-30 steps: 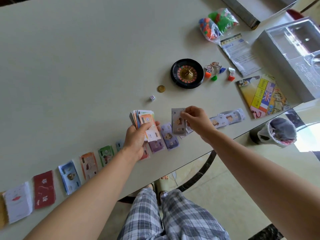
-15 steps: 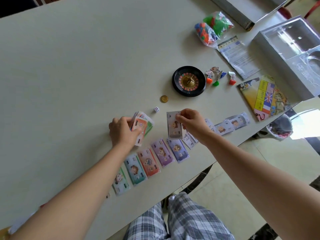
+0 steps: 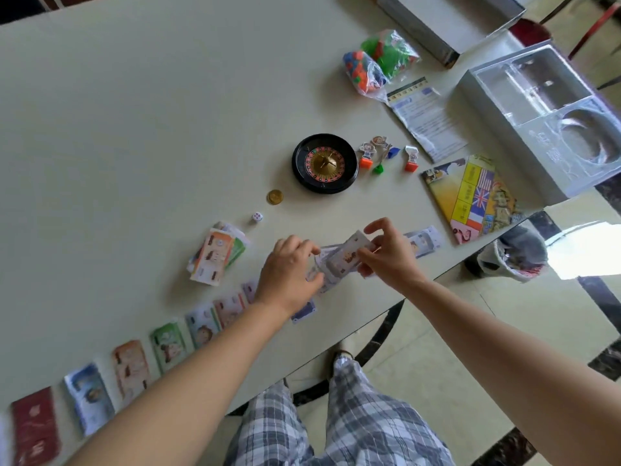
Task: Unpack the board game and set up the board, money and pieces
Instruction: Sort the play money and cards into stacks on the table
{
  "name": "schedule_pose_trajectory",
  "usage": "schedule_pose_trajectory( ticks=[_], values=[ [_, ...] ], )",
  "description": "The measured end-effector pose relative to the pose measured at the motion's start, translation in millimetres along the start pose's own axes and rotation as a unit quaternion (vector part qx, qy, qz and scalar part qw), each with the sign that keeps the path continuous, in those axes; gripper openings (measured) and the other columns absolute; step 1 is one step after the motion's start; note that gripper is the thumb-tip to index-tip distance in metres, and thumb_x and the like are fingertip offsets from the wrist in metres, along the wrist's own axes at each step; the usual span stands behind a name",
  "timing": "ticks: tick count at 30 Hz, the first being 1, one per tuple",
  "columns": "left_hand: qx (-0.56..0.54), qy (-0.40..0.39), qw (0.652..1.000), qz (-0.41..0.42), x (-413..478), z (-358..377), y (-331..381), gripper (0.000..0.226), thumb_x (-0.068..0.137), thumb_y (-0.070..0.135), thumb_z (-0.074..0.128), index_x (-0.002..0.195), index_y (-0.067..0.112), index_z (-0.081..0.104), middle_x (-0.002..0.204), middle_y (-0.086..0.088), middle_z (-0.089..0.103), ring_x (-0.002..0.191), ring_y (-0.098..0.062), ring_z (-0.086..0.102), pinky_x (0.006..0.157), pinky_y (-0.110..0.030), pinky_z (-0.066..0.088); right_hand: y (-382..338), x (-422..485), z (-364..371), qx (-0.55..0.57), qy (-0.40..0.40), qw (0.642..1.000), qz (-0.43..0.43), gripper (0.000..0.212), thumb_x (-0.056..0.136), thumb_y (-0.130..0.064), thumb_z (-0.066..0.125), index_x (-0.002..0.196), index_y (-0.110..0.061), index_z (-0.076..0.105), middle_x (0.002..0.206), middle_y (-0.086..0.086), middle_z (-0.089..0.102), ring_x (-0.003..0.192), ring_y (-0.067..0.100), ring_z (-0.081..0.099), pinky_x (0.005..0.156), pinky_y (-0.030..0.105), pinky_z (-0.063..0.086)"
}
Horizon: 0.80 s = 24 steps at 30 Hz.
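Nearest, checked grey-and-white trousers point(image 3: 336, 415) are seen below the edge of the pale beige worktop point(image 3: 134, 129). Along that edge a row of small sorted paper banknote piles point(image 3: 168, 344) in red, blue, orange and green is laid out, leading toward both hands.

A wad of pale grey paper banknotes point(image 3: 349, 253) is held just above the row's far-right end. It is pinched at its right end by the right grip point(image 3: 386, 253), thumb against fingers, forefinger lifted. Its long axis runs from near-left to far-right, so its other end lies at the left grip point(image 3: 289, 270). Those fingers are bent over that end, but whether they clasp it or only touch it cannot be told through the blur. The right grip is judged the carrying one.

Left of the hands a loose orange-topped stack of mixed banknotes point(image 3: 215, 257) is left lying. Beyond it a white die point(image 3: 257, 216), a gold coin point(image 3: 275, 197), a black roulette wheel point(image 3: 324, 163) and the folded yellow game board point(image 3: 470, 196) are set out. A glossy tiled floor point(image 3: 453, 348) is seen past the worktop.
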<state>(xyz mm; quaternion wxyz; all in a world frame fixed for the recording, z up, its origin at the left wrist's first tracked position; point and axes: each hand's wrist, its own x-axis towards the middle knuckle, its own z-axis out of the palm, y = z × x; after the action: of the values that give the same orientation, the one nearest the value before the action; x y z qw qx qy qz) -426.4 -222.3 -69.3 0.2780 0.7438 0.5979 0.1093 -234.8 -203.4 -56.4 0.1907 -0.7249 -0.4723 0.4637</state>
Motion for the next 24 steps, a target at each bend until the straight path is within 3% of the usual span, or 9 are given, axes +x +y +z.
schedule_pose_trajectory(
  ticks=[4, 9, 11, 14, 19, 24],
  values=[
    [0.049, -0.015, 0.998, -0.035, 10, 24, 27, 0.057, 0.077, 0.045, 0.070, 0.122, 0.013, 0.055, 0.116, -0.007, 0.051, 0.109, -0.025, 0.045, 0.092, -0.033, 0.041, 15, 4, -10, -0.157, -0.038, 0.983, -0.091, 0.035, 0.087, -0.016, 0.066, 0.110, -0.017, 0.041, 0.073, 0.004, 0.068, 0.052, 0.018, 0.066, 0.049, 0.036, 0.056],
    [0.169, -0.031, 0.980, -0.098, 24, 37, 48, 0.067, 0.079, 0.043, 0.072, 0.131, 0.015, 0.042, 0.128, -0.007, 0.043, 0.115, -0.023, 0.042, 0.095, -0.032, 0.042, 18, 24, -35, -0.368, -0.055, 0.903, -0.217, 0.047, 0.085, -0.034, 0.066, 0.123, -0.019, 0.043, 0.114, 0.005, 0.054, 0.088, 0.020, 0.054, 0.063, 0.034, 0.045],
    [0.188, -0.049, 0.974, -0.120, 31, 37, 51, 0.068, 0.078, 0.039, 0.074, 0.130, 0.012, 0.040, 0.129, -0.008, 0.044, 0.117, -0.024, 0.042, 0.096, -0.033, 0.041, 15, 29, -38, -0.378, -0.077, 0.878, -0.284, 0.052, 0.085, -0.033, 0.066, 0.131, -0.020, 0.044, 0.128, 0.003, 0.044, 0.105, 0.019, 0.048, 0.077, 0.034, 0.050],
    [0.220, -0.072, 0.962, -0.143, 39, 36, 53, 0.068, 0.074, 0.042, 0.076, 0.125, 0.013, 0.042, 0.129, -0.008, 0.048, 0.118, -0.026, 0.042, 0.095, -0.034, 0.040, 14, 35, -31, -0.394, -0.133, 0.840, -0.348, 0.061, 0.084, -0.031, 0.068, 0.138, -0.022, 0.041, 0.135, 0.003, 0.040, 0.120, 0.019, 0.042, 0.095, 0.033, 0.045],
    [0.239, -0.083, 0.956, -0.151, 43, 35, 55, 0.063, 0.073, 0.046, 0.077, 0.120, 0.017, 0.047, 0.126, -0.007, 0.044, 0.119, -0.026, 0.038, 0.094, -0.035, 0.038, 15, 39, -18, -0.427, -0.140, 0.816, -0.364, 0.050, 0.082, -0.031, 0.069, 0.128, -0.021, 0.050, 0.121, 0.002, 0.044, 0.112, 0.020, 0.042, 0.091, 0.029, 0.035],
    [0.240, -0.085, 0.956, -0.146, 42, 34, 58, 0.060, 0.075, 0.044, 0.075, 0.119, 0.016, 0.046, 0.126, -0.008, 0.046, 0.119, -0.027, 0.040, 0.094, -0.035, 0.037, 4, 42, -15, -0.445, -0.162, 0.804, -0.359, 0.046, 0.081, -0.029, 0.071, 0.120, -0.017, 0.051, 0.123, 0.004, 0.044, 0.112, 0.023, 0.041, 0.092, 0.032, 0.039]
  ],
)
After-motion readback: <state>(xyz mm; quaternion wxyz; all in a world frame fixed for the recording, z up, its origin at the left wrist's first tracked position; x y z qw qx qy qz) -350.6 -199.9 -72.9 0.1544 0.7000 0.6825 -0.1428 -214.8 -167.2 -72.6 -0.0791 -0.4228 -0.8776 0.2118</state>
